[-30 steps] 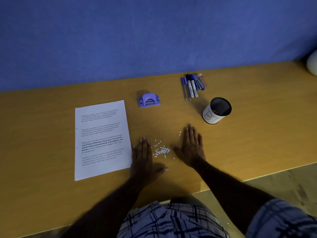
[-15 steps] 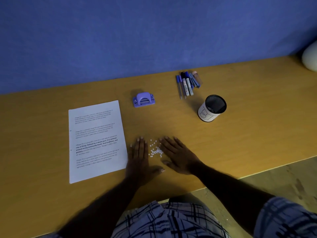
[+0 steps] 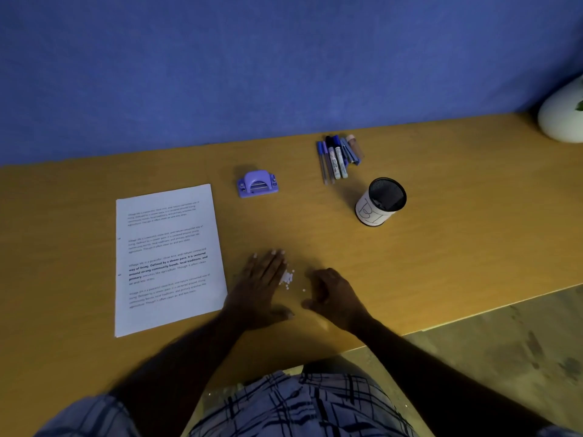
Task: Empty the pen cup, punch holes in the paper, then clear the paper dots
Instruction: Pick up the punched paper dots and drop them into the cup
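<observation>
The pen cup (image 3: 381, 201), a black mesh holder with a white hand-lettered label, stands upright on the wooden desk (image 3: 457, 234); what shows of its interior holds no pens. The pens and markers (image 3: 338, 157) lie in a tight bundle just beyond the cup toward the blue wall, long axes running roughly from the wall toward the desk's front edge. A purple hole punch (image 3: 257, 183) sits left of the cup, near the sheet's top right corner.

The sheet of printed paper (image 3: 167, 258) lies flat, well left of the cup, long axis running front to back, slightly skewed.

The paper dots (image 3: 287, 277) sit in a small white cluster in front of the cup, toward the front edge, between the two hands. The left hand (image 3: 262, 285) lies palm down, fingers extended and together, its inner edge touching the cluster, nothing held. The right hand (image 3: 332, 296) rests just right of the dots, fingers curled inward in a loose cup; whether it encloses any dots cannot be told.
</observation>
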Tool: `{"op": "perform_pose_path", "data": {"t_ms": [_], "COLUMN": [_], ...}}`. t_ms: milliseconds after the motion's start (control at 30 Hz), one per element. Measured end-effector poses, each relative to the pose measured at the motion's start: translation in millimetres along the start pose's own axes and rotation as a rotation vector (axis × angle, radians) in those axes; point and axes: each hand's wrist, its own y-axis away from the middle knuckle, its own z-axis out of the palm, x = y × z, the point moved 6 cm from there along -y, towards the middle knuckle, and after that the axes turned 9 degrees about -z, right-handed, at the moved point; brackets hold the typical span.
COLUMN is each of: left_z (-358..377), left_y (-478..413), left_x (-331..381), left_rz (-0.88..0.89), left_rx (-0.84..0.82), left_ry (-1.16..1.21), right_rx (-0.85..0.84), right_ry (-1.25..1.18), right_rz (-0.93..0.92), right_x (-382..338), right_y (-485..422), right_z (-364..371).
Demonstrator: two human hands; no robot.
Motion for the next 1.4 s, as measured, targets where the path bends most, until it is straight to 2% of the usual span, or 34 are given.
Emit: {"op": "perform_pose_path", "data": {"t_ms": [133,267,367,400,567,700,867,1067,1200,1233,1300,1400], "left_z": [-3.6,-12.0,-11.9,-9.4,8.6,9.4,5.8,4.9,4.2,4.0,3.1,1.5], "left_y": [1.9,8.7,20.7,25.3,39.3,39.6,32.7,27.8,29.0,28.9,29.1,28.8], "left_x": [10.0,2.8,-8.3,-11.0,-11.3,-10.0,-10.8,-14.0,-12.4,-11.9,-12.5,-13.2], "left_rz": [0.091,-0.009,-0.09,-0.118,-0.275,-0.293,-0.21,-0.195,-0.187,-0.186,-0.184,-0.17], "left_rx": [0.001,0.028,0.048,0.042,-0.041,-0.035,0.017,-0.026,0.003,0.005,0.01,0.014], "left_ry": [-0.006,0.033,0.059,0.067,0.092,0.102,0.087,0.066,0.07,0.07,0.071,0.075], "right_rx": [0.076,0.182,0.306,0.302,-0.045,-0.121,-0.204,-0.211,-0.309,-0.3,-0.163,0.103], "right_ry": [-0.102,-0.228,-0.072,0.013,0.398,0.568,0.579,0.541,0.546,0.502,0.375,0.22], "right_rz": [-0.025,0.054,-0.015,-0.057,-0.138,-0.232,-0.395,-0.301,-0.469,-0.507,-0.521,-0.275], "right_x": [-26.5,-31.1,-29.1,-27.2,-21.7,-27.7,-23.2,-28.6,-35.0,-35.7,-37.5,-22.6], "right_y": [-19.2,-34.1,-33.8,-33.9,-29.1,-17.7,-15.0,-30.3,-23.4,-20.3,-14.1,-4.2], "right_z": [10.3,3.9,-13.8,-15.8,18.7,44.1,34.1,31.4,39.5,36.1,18.4,-13.0]}}
